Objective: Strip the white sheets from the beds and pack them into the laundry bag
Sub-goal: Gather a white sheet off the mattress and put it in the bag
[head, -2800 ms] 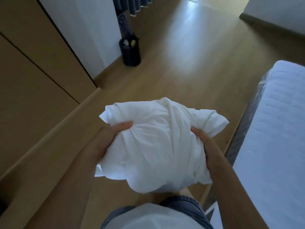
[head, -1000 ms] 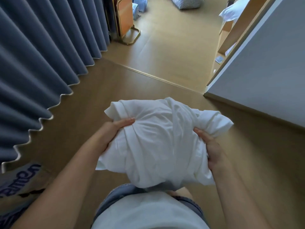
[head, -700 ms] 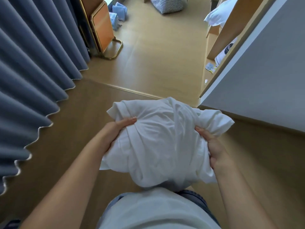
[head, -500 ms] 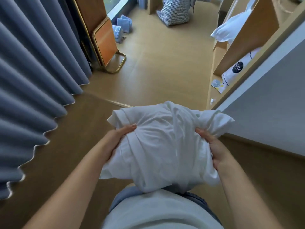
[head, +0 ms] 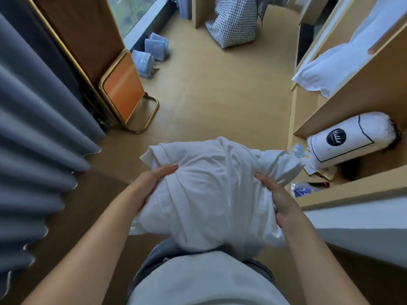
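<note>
The person stands on the wooden floor (head: 209,95) and holds a crumpled bundle of white sheets (head: 209,194) in front of the waist, above the floor and not touching it. The left hand (head: 154,183) clamps the bundle from the left side and the right hand (head: 279,199) from the right side. Each thumb lies on top of the cloth, and the other fingers are hidden under it.

The floor close to the person looks dark brown, and farther away it is a paler, yellowish wood. At the far end of this pale part a checked laundry bag (head: 233,20) stands upright on the floor, well apart from the bundle, just beside a wooden panel (head: 199,9).

Along the left side hangs a grey curtain (head: 33,128) in deep folds; its hem reaches almost to the floor. Beyond it a folded chair (head: 123,89) with an orange seat and a gold frame leans against a brown board. Near this chair, below the window (head: 132,9), some grey-blue folded cloths (head: 149,56) lie on the floor.

On the right is a wooden shelf unit (head: 330,119). White bedding (head: 343,60) hangs over the front edge of its upper level. On the lowest level lies a white roll (head: 350,139) with a round black label, and by it some papers (head: 319,170) and a blue packet (head: 301,190). Nearer the person, a white wall (head: 363,227) closes the right side.
</note>
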A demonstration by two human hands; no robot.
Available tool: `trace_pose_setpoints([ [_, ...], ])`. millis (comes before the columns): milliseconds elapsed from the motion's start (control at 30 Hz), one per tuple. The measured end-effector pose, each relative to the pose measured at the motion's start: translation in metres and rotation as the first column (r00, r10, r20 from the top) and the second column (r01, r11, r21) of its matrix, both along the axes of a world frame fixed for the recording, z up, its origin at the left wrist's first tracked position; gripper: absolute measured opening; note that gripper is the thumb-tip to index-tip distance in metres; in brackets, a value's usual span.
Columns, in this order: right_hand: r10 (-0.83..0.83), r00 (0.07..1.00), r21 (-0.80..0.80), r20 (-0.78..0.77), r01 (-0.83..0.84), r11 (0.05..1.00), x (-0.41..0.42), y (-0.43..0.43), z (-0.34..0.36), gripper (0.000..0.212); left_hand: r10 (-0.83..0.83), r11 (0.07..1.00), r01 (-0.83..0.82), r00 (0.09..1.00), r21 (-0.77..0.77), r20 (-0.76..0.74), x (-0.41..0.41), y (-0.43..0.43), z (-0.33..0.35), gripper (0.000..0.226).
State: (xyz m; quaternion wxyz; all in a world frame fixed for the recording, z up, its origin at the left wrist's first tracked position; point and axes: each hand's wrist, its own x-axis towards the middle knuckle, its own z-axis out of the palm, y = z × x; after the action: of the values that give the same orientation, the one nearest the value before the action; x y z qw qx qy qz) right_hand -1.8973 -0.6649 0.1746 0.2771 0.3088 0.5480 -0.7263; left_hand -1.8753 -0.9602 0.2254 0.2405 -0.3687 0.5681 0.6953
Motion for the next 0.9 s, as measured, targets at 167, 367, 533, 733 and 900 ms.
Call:
trace_pose_setpoints([
  [167, -0.100, 0.994, 0.007, 0.035, 0.100, 0.995, -0.117, 0.015, 0.007, 0.069, -0.150, 0.989, 0.150, 0.988, 0.006, -0.028, -0.156, 0.013, 0.008, 0.045],
  [367, -0.145, 0.989, 0.035, 0.040, 0.144, 0.989, -0.285, 0.053, 0.002, 0.054, -0.193, 0.981, 0.193, 0.980, -0.003, -0.048, -0.339, 0.057, -0.010, 0.044],
  [533, -0.115, 0.993, 0.055, 0.023, 0.113, 0.992, -0.445, 0.087, 0.011, 0.055, -0.147, 0.989, 0.147, 0.988, -0.003, -0.048, -0.477, 0.083, -0.013, 0.079],
  [733, -0.048, 0.997, 0.039, 0.052, 0.046, 0.998, -0.626, 0.097, 0.009, 0.070, -0.050, 0.997, 0.046, 0.997, -0.059, -0.065, -0.633, 0.092, -0.014, 0.074],
  [900, -0.070, 0.995, 0.079, 0.070, 0.065, 0.995, -0.782, 0.091, 0.001, 0.049, -0.064, 0.991, 0.059, 0.997, -0.116, -0.035, -0.793, 0.094, -0.024, 0.044],
])
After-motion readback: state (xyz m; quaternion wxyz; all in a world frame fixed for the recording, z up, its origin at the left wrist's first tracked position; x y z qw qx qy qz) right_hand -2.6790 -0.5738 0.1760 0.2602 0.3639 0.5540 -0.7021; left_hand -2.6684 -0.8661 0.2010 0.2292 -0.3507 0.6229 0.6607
